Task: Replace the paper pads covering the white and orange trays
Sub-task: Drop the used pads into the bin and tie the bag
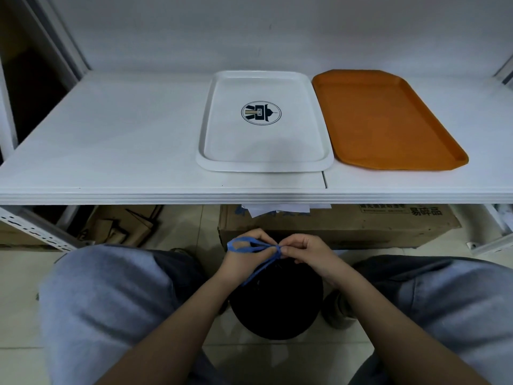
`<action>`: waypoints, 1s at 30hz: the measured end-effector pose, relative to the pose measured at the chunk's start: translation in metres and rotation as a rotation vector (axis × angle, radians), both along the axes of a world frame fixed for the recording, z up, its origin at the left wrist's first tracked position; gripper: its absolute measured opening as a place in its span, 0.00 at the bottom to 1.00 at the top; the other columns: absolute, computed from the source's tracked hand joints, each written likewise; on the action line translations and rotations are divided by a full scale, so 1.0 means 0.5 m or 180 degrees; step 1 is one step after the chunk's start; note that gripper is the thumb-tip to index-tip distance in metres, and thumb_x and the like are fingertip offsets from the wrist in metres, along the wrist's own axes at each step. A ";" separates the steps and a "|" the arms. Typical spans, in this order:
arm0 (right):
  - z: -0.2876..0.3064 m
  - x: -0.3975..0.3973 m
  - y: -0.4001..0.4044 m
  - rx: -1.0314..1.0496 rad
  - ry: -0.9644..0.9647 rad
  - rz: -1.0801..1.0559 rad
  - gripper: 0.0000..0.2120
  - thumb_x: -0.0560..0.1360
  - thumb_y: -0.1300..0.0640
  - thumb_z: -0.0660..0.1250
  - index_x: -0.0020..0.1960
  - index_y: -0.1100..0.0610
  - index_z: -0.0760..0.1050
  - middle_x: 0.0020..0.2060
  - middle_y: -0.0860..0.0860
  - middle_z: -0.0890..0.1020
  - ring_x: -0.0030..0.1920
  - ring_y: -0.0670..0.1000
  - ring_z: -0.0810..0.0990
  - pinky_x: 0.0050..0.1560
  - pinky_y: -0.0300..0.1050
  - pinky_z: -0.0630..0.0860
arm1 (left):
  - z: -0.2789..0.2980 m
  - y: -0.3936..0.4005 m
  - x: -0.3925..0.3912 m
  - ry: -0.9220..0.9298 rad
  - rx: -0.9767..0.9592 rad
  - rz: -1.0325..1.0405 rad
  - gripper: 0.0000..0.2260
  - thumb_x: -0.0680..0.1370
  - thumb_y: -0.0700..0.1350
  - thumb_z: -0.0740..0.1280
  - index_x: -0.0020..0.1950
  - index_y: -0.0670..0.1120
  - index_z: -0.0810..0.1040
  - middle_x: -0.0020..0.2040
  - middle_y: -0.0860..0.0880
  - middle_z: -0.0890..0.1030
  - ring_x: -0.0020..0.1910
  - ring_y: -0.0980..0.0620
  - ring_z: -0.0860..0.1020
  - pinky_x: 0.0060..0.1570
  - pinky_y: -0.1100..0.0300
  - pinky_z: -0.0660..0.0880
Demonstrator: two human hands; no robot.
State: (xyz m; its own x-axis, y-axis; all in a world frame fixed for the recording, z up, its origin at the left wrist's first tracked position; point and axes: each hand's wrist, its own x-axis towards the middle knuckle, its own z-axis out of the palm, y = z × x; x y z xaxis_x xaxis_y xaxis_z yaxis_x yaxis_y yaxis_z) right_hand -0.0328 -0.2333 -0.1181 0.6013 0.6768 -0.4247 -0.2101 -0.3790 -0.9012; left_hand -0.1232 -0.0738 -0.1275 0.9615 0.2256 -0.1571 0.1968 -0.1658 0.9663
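Observation:
A white tray (263, 159) with a round dark logo lies bare on the white shelf (111, 140). Right beside it lies a bare orange tray (385, 118). Below the shelf, between my knees, a black bag (274, 309) sits on the floor. My left hand (244, 259) holds a loop of the bag's blue drawstring (251, 247), and my right hand (308, 252) pinches the same string at the knot. White paper sheets (280, 209) stick out under the shelf edge, on a cardboard box (347, 226).
A perforated metal shelf post (36, 229) runs at lower left, with flattened cardboard (122, 226) behind it. My knees flank the bag on a tiled floor. The shelf's upright frames stand at far left and far right.

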 end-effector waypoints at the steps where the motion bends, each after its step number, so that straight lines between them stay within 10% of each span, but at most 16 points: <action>1: 0.000 -0.001 0.004 0.0047 -0.0165 -0.0087 0.05 0.75 0.63 0.67 0.46 0.54 0.79 0.38 0.46 0.84 0.39 0.41 0.82 0.42 0.34 0.73 | -0.001 0.001 0.001 0.0052 -0.0097 0.0013 0.02 0.76 0.38 0.68 0.45 0.44 0.80 0.42 0.49 0.81 0.41 0.58 0.80 0.43 0.66 0.76; 12: -0.004 0.002 -0.003 -0.0568 -0.4443 0.0511 0.04 0.73 0.61 0.70 0.46 0.54 0.80 0.42 0.48 0.81 0.36 0.49 0.80 0.32 0.44 0.76 | -0.003 -0.010 -0.015 0.0047 0.0390 0.0916 0.09 0.76 0.40 0.69 0.38 0.50 0.80 0.36 0.54 0.80 0.37 0.56 0.79 0.38 0.64 0.76; 21: -0.027 0.024 -0.049 -0.1116 -0.5248 0.0735 0.15 0.58 0.63 0.80 0.42 0.54 0.80 0.36 0.49 0.79 0.26 0.48 0.75 0.26 0.35 0.61 | -0.009 0.010 -0.055 0.0615 0.0761 0.1010 0.07 0.76 0.43 0.69 0.38 0.51 0.79 0.37 0.52 0.82 0.38 0.53 0.80 0.37 0.58 0.76; 25: -0.040 0.017 -0.040 -0.1256 -0.4832 0.0286 0.09 0.65 0.62 0.76 0.41 0.53 0.79 0.37 0.47 0.78 0.27 0.48 0.75 0.25 0.36 0.64 | -0.010 0.007 -0.053 0.0643 0.0750 0.1036 0.07 0.76 0.44 0.69 0.37 0.51 0.79 0.38 0.52 0.82 0.38 0.54 0.80 0.37 0.57 0.76; 30: -0.020 0.014 0.001 -0.0486 -0.0314 -0.1116 0.07 0.77 0.65 0.64 0.42 0.56 0.75 0.43 0.51 0.80 0.29 0.42 0.78 0.31 0.33 0.73 | -0.005 0.002 -0.050 0.0395 -0.0037 0.0987 0.08 0.77 0.39 0.68 0.38 0.46 0.78 0.36 0.50 0.80 0.36 0.56 0.77 0.35 0.69 0.74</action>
